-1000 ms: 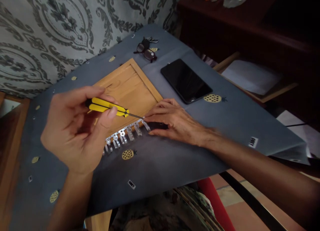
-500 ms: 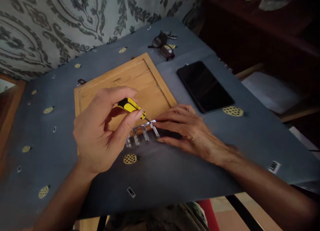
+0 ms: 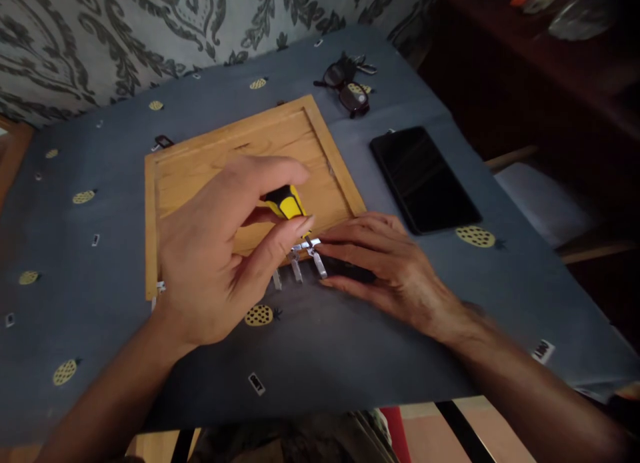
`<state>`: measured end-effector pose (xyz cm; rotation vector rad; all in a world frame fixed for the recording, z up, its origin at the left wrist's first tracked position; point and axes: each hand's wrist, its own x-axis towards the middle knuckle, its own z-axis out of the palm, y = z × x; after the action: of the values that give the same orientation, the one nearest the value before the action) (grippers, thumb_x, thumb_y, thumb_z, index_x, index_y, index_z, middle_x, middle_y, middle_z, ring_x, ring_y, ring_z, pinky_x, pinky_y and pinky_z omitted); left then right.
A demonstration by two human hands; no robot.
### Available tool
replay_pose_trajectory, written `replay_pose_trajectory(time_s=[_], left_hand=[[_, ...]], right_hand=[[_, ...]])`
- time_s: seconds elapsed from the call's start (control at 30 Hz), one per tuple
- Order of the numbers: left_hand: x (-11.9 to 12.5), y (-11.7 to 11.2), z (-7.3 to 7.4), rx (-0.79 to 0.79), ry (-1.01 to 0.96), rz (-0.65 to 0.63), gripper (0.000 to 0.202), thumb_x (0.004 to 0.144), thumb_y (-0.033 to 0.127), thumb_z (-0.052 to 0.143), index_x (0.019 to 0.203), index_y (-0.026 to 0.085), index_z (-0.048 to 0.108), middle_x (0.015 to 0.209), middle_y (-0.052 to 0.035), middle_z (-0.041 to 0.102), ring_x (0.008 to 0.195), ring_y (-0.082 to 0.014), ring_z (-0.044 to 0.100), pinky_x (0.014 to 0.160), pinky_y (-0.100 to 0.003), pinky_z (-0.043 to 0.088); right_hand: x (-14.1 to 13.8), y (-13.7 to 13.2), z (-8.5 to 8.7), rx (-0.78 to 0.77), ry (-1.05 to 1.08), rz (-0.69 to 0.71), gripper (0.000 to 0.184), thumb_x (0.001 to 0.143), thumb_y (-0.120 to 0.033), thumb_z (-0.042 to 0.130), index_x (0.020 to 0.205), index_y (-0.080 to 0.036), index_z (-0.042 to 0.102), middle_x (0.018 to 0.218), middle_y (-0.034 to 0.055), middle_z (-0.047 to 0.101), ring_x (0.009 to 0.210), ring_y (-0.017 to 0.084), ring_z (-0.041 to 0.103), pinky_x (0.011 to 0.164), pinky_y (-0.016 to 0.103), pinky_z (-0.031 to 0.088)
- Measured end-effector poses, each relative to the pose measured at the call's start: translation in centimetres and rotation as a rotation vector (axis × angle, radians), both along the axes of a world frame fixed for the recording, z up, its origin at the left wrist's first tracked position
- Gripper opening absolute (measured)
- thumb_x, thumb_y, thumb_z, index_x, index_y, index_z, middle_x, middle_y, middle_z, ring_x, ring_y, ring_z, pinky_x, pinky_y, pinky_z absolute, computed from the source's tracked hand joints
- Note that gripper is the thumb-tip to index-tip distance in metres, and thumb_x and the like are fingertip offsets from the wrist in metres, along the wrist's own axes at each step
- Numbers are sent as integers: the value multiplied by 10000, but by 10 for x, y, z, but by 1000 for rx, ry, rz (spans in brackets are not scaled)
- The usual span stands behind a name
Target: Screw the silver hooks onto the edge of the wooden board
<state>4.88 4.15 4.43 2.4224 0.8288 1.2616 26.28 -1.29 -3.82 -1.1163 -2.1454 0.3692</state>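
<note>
My left hand [image 3: 220, 243] is closed around a short yellow-and-black screwdriver [image 3: 291, 204], its tip pointing down at a shiny metal hook rail [image 3: 306, 245]. Several metal hooks [image 3: 320, 265] stick out from this rail toward me. The rail lies along the near edge of a framed wooden board [image 3: 260, 136]. My right hand [image 3: 395, 269] steadies the rail's right end, with fingertips on the strip and thumb beside the last hook. My left hand covers the rail's left part. Whether the screwdriver tip sits in a screw is too small to tell.
A black smartphone [image 3: 425, 179] lies right of the board. Dark glasses [image 3: 346, 89] rest at the back, touching or near a metal clip [image 3: 366, 66]. A patterned cloth [image 3: 410, 356] covers the table. A patterned wall [image 3: 150, 36] stands behind it.
The screwdriver now stands more upright, and my left hand has turned and shifted slightly right. My right hand keeps its place at the rail. The whole view has shifted slightly.
</note>
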Motion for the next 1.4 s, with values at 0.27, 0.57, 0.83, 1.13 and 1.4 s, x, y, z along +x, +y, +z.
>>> replay_pose_trajectory(time_s=[0.27, 0.57, 0.83, 1.13, 1.4], left_hand=[[-1, -3, 2, 29, 69, -16, 283, 884, 165, 694, 1137, 281, 642, 1066, 12, 719, 924, -149, 721, 814, -244, 626], [1, -3, 7, 179, 230, 0, 282, 934, 193, 626, 1202, 278, 614, 902, 12, 701, 777, -132, 714, 702, -222, 612], [-7, -2, 8, 9, 245, -21, 336, 956, 174, 556, 1272, 291, 568, 1123, -2, 706, 975, -156, 714, 846, -258, 620], [-8, -3, 14, 96, 224, 12, 290, 961, 145, 553, 1222, 264, 596, 1172, 24, 713, 1031, -134, 706, 955, -242, 590], [-5, -4, 10, 39, 205, -37, 257, 966, 133, 547, 1199, 226, 599, 1129, 7, 716, 1019, -117, 707, 931, -198, 584]], right_hand=[[0, 1, 1, -14, -9, 1, 268, 931, -349, 674, 1166, -228, 716, 1140, 94, 754, 1037, 259, 673, 957, 496, 471], [0, 1, -2, -10, 8, -9, 261, 924, -350, 686, 1158, -239, 714, 1161, 88, 750, 1064, 260, 669, 984, 503, 461], [0, 1, 0, -5, -27, 5, 257, 929, -359, 678, 1143, -223, 719, 1146, 98, 755, 1059, 266, 674, 972, 501, 466], [0, 1, -2, -11, -16, -1, 240, 928, -351, 680, 1139, -245, 721, 1137, 87, 757, 1049, 259, 674, 965, 492, 462], [-1, 1, -2, 34, -31, 2, 243, 923, -337, 688, 1129, -210, 711, 1128, 101, 753, 1041, 257, 680, 960, 476, 471]])
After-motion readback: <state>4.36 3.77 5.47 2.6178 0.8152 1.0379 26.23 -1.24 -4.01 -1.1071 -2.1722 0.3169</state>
